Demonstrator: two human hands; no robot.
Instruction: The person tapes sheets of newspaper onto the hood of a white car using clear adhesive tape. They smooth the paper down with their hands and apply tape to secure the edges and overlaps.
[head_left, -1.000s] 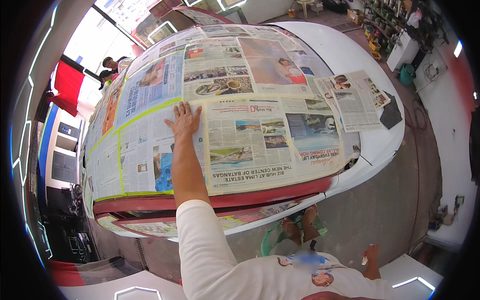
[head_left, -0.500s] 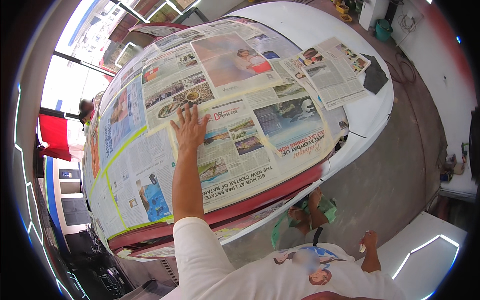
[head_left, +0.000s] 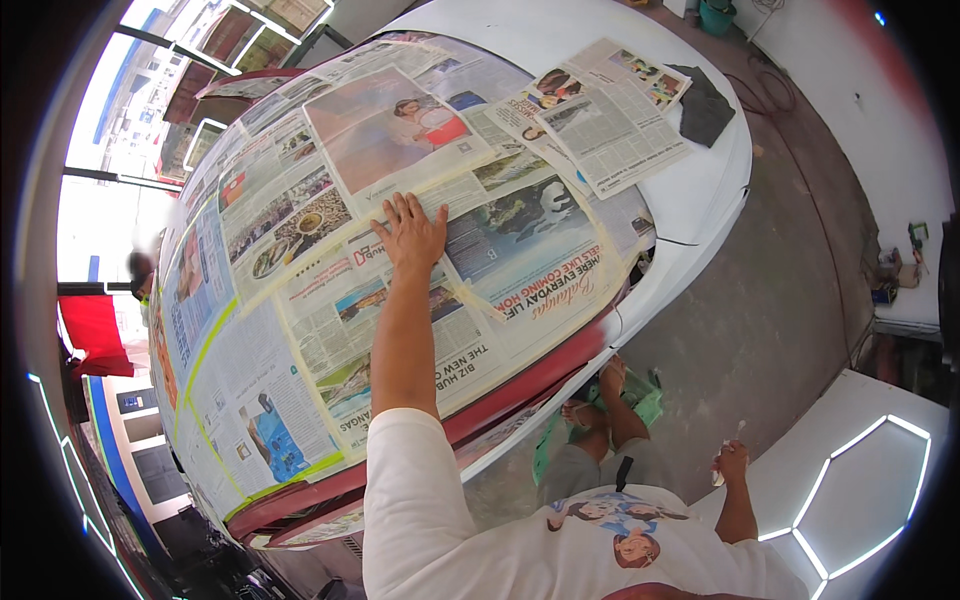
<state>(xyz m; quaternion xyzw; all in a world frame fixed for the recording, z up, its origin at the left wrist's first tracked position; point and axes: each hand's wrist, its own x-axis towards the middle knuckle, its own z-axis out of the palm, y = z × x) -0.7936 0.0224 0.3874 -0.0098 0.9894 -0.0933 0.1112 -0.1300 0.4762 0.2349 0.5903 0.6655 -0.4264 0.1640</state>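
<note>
My left hand (head_left: 412, 236) lies flat with fingers spread on newspaper sheets (head_left: 400, 330) that cover the car's windshield area. Pale masking tape (head_left: 420, 187) runs along the seams near my fingers, and brighter yellow-green tape (head_left: 210, 340) borders the sheets further left. Out to the right and low, my right hand (head_left: 734, 462) hangs away from the car. Its fingers are closed round a small whitish item (head_left: 717, 474) too small to name.
Loose newspaper (head_left: 620, 125) and a dark grey cloth-like piece (head_left: 706, 108) lie on the white hood (head_left: 715, 190). A red strip of bodywork (head_left: 540, 375) edges the papered area. Below are my feet near something green (head_left: 648, 408). A white surface (head_left: 860, 480) reflects hexagonal lights. A teal bucket (head_left: 716, 17) stands far off.
The view has shifted, and the car appears further left. My left hand has slid rightward across the newspaper, closer to the dark landscape picture. My right hand still holds the small item.
</note>
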